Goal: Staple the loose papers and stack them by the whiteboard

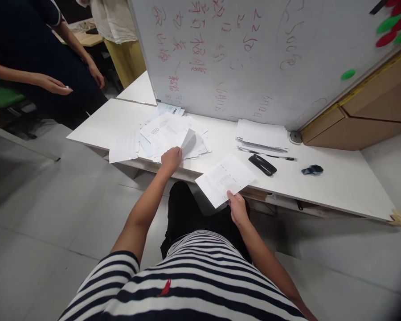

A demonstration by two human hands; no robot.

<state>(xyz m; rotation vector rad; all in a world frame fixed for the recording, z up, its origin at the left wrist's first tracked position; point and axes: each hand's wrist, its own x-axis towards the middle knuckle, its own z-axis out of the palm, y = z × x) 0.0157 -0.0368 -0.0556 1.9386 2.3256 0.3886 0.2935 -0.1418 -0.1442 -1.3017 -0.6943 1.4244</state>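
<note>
My left hand (171,159) is closed on the corner of a white sheet (188,141), lifting it from a loose pile of papers (169,133) on the white table (337,178). My right hand (237,207) pinches the near edge of a printed sheet (224,177), holding it just over the table's front edge. Both forearms reach out from my striped shirt.
A neat paper stack (262,135) lies by the whiteboard (254,53), with a pen (277,156), a black stapler (262,164) and a small dark object (312,169) nearby. Other people stand at the far left, one hand (51,84) held out. Cardboard boxes (370,116) sit at right.
</note>
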